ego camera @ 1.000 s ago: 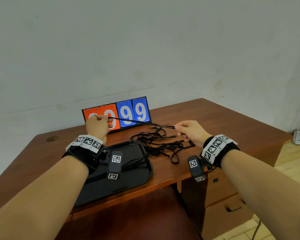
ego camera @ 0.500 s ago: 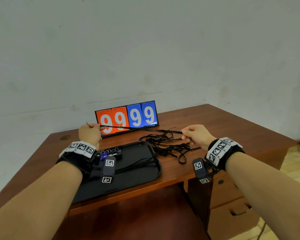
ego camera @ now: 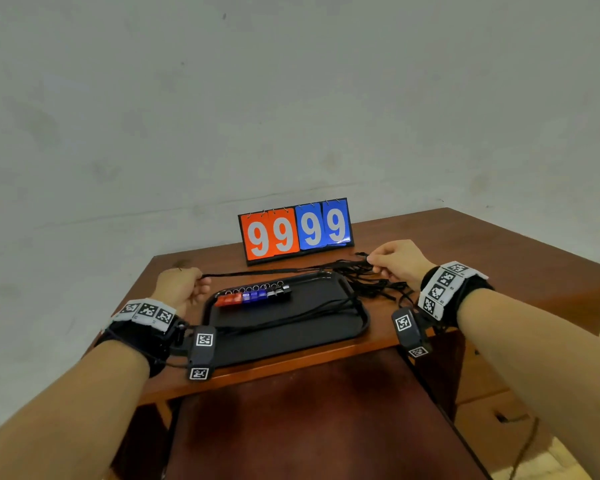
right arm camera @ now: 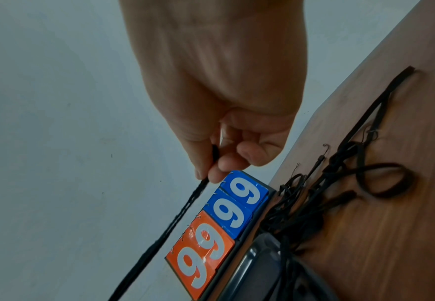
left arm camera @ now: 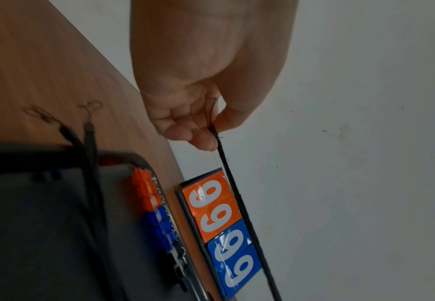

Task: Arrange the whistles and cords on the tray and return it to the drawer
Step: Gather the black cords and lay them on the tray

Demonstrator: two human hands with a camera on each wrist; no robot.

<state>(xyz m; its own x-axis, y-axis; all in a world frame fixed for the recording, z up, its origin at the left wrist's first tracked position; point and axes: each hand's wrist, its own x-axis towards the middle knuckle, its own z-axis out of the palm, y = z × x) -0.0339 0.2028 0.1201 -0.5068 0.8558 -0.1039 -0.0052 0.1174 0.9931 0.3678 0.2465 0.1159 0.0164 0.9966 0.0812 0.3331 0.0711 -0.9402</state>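
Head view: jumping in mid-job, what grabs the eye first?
The flip scoreboard reading 99 99, orange and blue, stands at the desk's far edge. Before it, the left hand and right hand pinch a black cord stretched between them above the black tray, where red, blue and black whistles sit in a row.

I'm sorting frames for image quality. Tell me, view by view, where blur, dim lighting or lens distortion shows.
Head view: evenly lit and sharp, with wide-angle stretch of the forearms at the bottom corners. Left wrist view: dim, the tray close by is soft, while the left hand pinching the cord is clearer. Right wrist view: the right hand and the loose cords show slight blur.
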